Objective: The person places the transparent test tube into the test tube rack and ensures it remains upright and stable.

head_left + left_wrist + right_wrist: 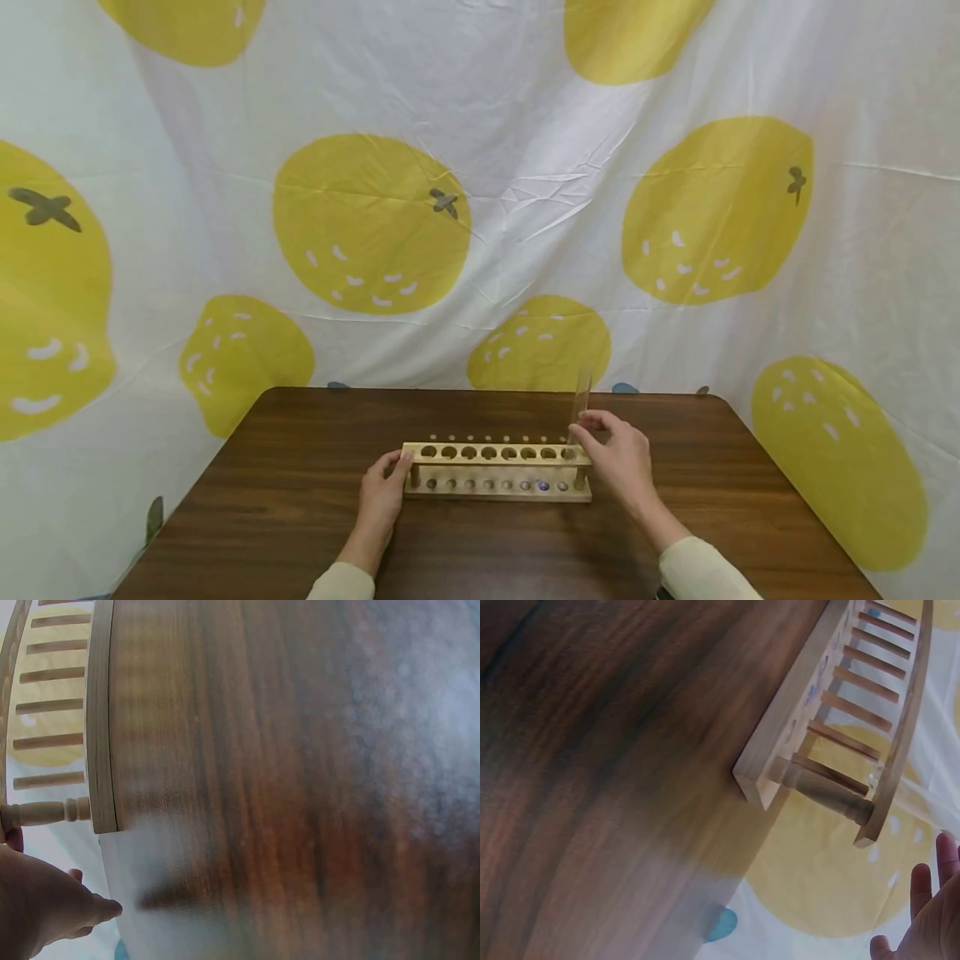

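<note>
A wooden test tube rack point(497, 458) stands upright on the table, with a row of round holes in its top bar and pegs along the back. My left hand point(381, 492) holds the rack's left end, its thumb on the end of the top bar. At the other end my right hand point(618, 454) pinches a clear glass test tube point(582, 392) between thumb and fingers. The tube stands nearly upright over the rightmost hole, and its rounded bottom point(874, 777) shows at the top bar in the right wrist view.
The dark wood-grain table point(300, 467) has rounded far corners. Behind it hangs a white cloth point(525, 167) printed with large yellow fruit. A small blue spot point(543, 486) shows in one hollow of the rack's lower board.
</note>
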`<act>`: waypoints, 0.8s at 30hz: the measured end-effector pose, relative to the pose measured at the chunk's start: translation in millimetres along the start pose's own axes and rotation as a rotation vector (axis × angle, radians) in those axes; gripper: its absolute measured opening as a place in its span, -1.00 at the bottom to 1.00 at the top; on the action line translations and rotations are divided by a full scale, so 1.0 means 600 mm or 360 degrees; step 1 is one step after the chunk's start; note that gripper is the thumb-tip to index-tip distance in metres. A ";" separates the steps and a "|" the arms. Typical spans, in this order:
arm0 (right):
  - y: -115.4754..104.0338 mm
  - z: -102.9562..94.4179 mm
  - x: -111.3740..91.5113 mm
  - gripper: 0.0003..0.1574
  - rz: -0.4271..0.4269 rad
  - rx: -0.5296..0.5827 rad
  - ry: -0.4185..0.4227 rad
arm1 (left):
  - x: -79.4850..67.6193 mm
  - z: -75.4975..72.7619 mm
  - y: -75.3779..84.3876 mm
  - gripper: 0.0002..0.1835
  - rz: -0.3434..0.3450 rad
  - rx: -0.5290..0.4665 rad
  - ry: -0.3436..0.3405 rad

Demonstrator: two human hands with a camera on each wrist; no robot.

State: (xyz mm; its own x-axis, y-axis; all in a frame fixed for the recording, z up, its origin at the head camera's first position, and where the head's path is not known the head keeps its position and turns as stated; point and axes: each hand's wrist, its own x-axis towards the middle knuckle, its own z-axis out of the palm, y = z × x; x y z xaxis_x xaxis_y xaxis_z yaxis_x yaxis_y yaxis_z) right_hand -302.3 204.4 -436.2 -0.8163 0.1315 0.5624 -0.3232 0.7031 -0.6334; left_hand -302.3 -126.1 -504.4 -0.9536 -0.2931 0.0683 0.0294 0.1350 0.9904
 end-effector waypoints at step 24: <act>0.026 0.021 -0.026 -0.83 -0.0149 -0.0067 -0.0044 | -0.002 0.000 0.001 -0.57 0.0015 0.0016 0.0014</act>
State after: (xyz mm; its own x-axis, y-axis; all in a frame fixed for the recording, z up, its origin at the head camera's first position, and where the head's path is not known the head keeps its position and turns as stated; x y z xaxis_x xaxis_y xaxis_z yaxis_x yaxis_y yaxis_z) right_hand -300.9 204.1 -461.4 -0.7965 0.0451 0.6030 -0.3788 0.7400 -0.5557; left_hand -301.3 -125.6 -503.7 -0.9507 -0.2998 0.0787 0.0354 0.1473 0.9885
